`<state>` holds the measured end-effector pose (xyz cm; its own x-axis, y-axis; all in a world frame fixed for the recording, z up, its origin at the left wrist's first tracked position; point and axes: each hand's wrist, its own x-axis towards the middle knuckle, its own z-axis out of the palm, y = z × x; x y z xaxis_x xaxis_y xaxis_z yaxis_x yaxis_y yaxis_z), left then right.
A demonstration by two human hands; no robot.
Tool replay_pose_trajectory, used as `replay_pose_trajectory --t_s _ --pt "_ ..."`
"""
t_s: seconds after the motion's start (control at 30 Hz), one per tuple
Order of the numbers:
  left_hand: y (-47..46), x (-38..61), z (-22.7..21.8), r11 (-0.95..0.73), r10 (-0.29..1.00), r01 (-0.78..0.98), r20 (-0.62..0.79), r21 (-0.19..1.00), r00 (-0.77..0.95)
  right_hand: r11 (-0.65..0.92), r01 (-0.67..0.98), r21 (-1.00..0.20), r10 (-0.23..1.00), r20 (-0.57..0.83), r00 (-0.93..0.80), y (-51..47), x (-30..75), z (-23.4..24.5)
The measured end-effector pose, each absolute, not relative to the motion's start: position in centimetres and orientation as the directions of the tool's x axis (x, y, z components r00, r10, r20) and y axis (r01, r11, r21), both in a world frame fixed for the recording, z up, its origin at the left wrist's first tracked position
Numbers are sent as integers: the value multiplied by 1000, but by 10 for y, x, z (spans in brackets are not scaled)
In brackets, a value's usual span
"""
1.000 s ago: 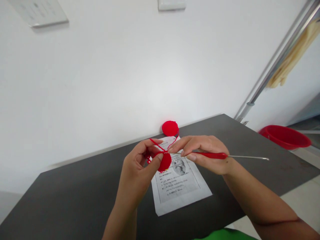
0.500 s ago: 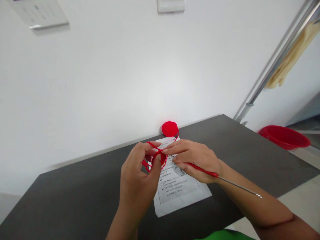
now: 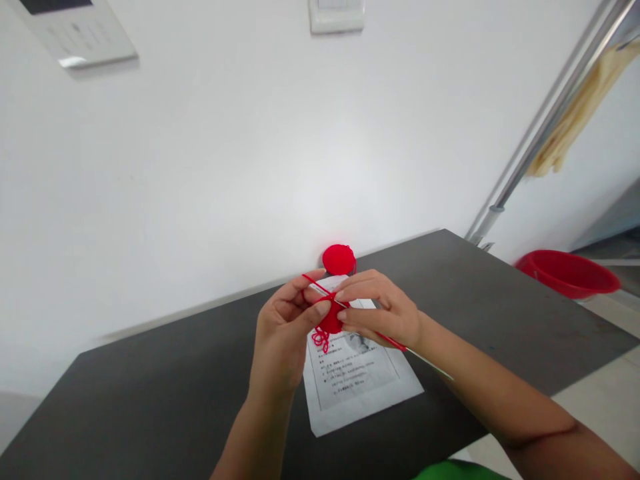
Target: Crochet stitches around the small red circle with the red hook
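Between thumb and fingers my left hand (image 3: 287, 320) pinches a small piece of red crochet work (image 3: 331, 321), with a strand of red yarn running over the raised forefinger. My right hand (image 3: 383, 310) is closed on a crochet hook (image 3: 393, 341) with a red grip; its bare metal end sticks out back along the forearm. The hook's front end meets the top of the crochet work. A few curly red loops dangle below the piece. Behind the hands, a ball of red yarn (image 3: 339, 259) rests on the table against the wall.
A printed sheet of paper (image 3: 360, 393) lies under the hands on the dark table (image 3: 165, 387). To the right stand a red basin (image 3: 570, 273) and a metal pole (image 3: 545, 120) beside hanging yellowish gloves (image 3: 565, 133). White panels are fixed to the wall.
The crochet work has been turned and raised slightly, so its red face and dangling loops show more. My right hand has shifted a little left, and the hook's rear end has swung leftward.
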<state>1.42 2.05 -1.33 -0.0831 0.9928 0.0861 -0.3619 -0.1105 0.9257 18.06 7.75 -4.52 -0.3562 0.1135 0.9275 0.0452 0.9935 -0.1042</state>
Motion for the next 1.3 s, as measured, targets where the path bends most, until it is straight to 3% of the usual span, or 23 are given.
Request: replay_pose_trajectory --t_s 0.1,0.2,0.33,0.47,0.57,0.67,0.77,0.9,1.07,1.17,1.23,1.3 --pt "21 22 -20 -194 974 -292 148 936 -171 992 89 -86 108 949 -295 81 173 -53" --pt "20 23 -26 -309 911 77 318 948 -261 981 193 -35 81 968 -238 81 164 -61" --pt "27 9 -29 -417 832 487 538 768 -137 953 277 -121 202 936 -288 72 165 -55" --pt "37 -6 -28 -461 782 653 623 601 -22 942 185 -279 328 879 -347 64 174 -39" --pt "44 -11 -30 -464 762 698 648 545 0 940 194 -280 337 848 -410 61 180 -32" --pt "48 -11 -34 -463 777 699 629 545 25 942 255 -219 322 808 -494 60 186 -28" --pt "49 -10 -36 -461 811 657 583 597 39 937 237 -257 346 775 -528 60 192 -25" --pt "48 -9 -35 -448 846 593 531 669 41 879 195 -434 470 724 -505 58 201 -18" --pt "45 -10 -30 -443 859 507 511 740 5 685 152 -712 696 579 -426 57 205 -14" --pt "45 -11 -29 -357 920 293 388 887 -52 486 -86 -870 789 479 -384 66 200 -22" --pt "46 -12 -29 -231 973 68 231 971 -3 408 -263 -875 782 483 -395 73 195 -30" --pt "46 -13 -29 -81 987 -127 98 989 130 490 -335 -805 699 592 -401 79 190 -36"
